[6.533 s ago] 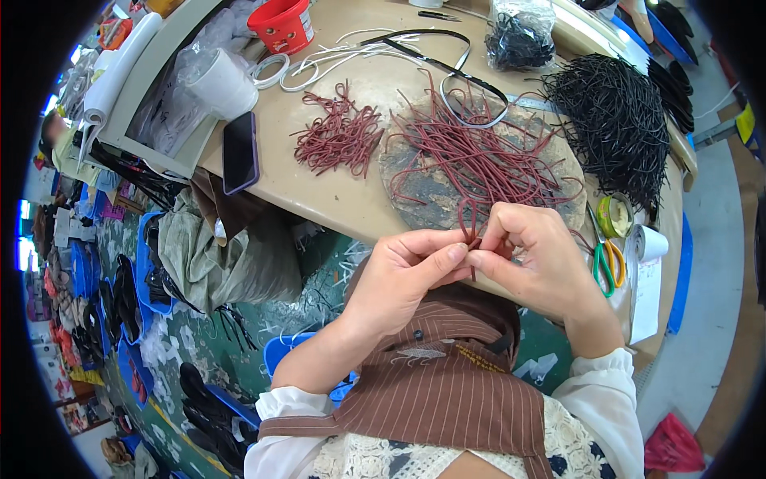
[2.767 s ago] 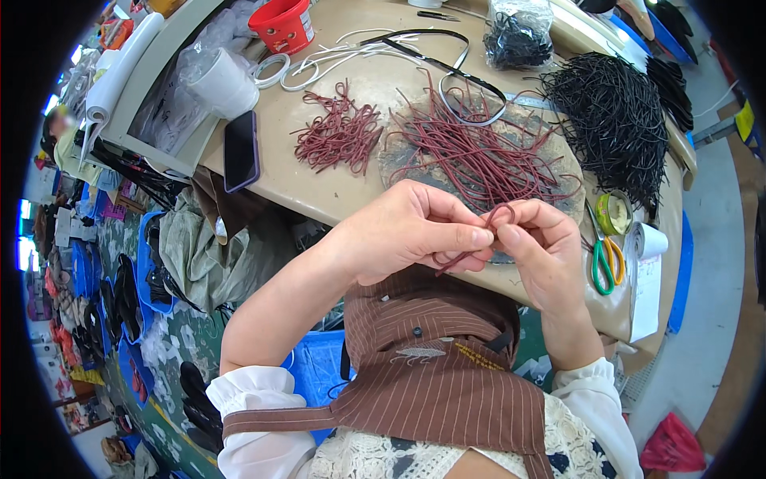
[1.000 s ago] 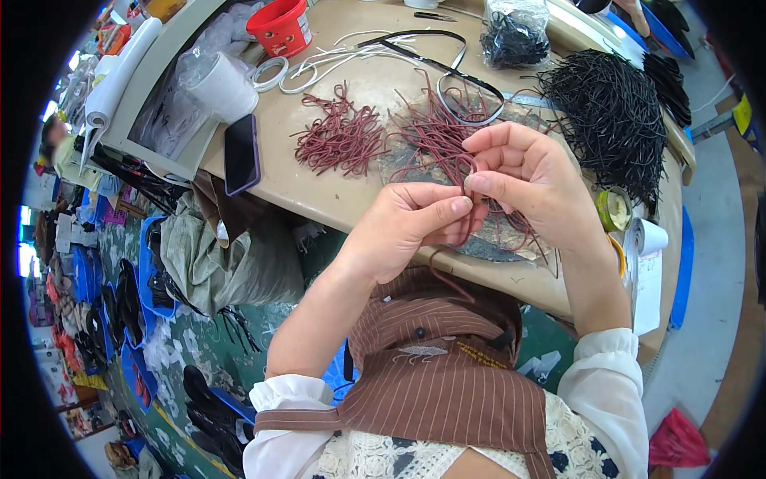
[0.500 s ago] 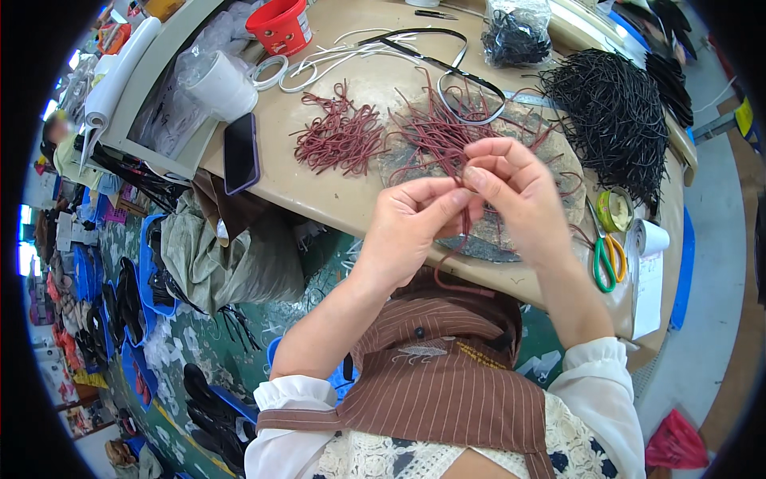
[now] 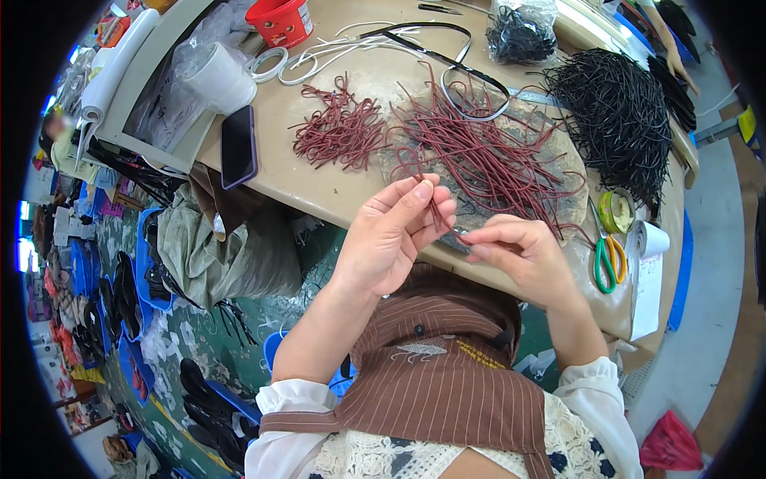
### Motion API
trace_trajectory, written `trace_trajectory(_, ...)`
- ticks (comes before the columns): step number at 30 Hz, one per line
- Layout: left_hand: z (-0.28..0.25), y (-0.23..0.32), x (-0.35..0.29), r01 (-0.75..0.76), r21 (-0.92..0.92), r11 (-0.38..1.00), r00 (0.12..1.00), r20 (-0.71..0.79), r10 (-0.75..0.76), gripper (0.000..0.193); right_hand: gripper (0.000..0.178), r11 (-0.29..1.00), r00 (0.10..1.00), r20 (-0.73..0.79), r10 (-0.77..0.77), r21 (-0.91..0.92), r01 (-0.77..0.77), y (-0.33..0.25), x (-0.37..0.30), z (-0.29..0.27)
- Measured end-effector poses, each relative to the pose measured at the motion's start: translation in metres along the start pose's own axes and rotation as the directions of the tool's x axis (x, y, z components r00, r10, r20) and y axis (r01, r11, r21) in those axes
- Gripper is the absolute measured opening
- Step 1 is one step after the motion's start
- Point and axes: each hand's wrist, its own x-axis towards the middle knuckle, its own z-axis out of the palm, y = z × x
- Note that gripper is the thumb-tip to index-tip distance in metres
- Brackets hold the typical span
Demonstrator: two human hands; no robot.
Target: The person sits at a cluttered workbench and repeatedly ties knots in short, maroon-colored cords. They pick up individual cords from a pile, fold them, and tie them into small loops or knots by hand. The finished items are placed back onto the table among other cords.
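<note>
- Currently pinched between thumb and forefinger of the left hand (image 5: pixel 396 227): one dark-red cord (image 5: pixel 437 214), with a loop standing above the thumb tip; remaining fingers loosely curled.
- Closed to a narrow pinch at the right hand (image 5: pixel 515 251), on the cord's lower end, beside and below the left hand.
- Held in the air over the near edge of the round slab (image 5: pixel 570 164), itself on the beige table (image 5: pixel 295 180).
- Directly behind both hands, heaped over the slab: loose dark-red cords (image 5: pixel 487 152).
- Left of the slab, set apart: a pile of looped dark-red cords (image 5: pixel 339 128).
- Draped over the far part of the slab and the loose cords: a black-and-white band (image 5: pixel 459 68).
- Right of the slab: a large heap of black cords (image 5: pixel 614 120).
- Near the right hand, on its outer side: scissors (image 5: pixel 611 267) with green and orange handles, a green round container (image 5: pixel 616 211) and a white roll (image 5: pixel 653 239).
- At the table's left edge: a phone (image 5: pixel 238 148).
- Farther back: a red bucket (image 5: pixel 279 22), white cords (image 5: pixel 327 57) and a clear bag (image 5: pixel 523 33) of black material.
</note>
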Motion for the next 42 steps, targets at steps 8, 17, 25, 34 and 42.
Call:
trace_trajectory(8,0.022,0.002,-0.015,0.277,0.267,0.923,0.949,0.074,-0.306,0.018,0.011,0.880,0.953,0.037,-0.300,-0.376,0.291,-0.050,0.004,-0.025)
trace_trajectory(17,0.025,-0.019,-0.014,0.126,0.113,0.986,0.991,0.027,-0.130,0.019,0.014,0.860,0.804,-0.336,-0.490,-0.341,0.380,-0.017,0.012,0.008)
trace_trajectory(25,0.022,-0.011,-0.018,0.044,0.322,0.946,0.996,0.054,-0.065,0.047,0.013,0.836,0.861,-0.201,-0.467,-0.417,0.356,-0.039,0.001,-0.029)
trace_trajectory(34,0.040,-0.007,-0.032,-0.217,0.423,0.880,0.896,0.445,0.007,0.084,0.007,0.984,0.993,0.089,-0.075,0.166,0.059,-0.037,0.024,-0.026)
trace_trajectory(42,0.025,0.003,-0.028,-0.255,0.490,0.834,0.957,0.251,0.145,0.054,0.017,0.919,0.977,0.183,-0.111,0.392,0.031,-0.045,0.001,-0.013)
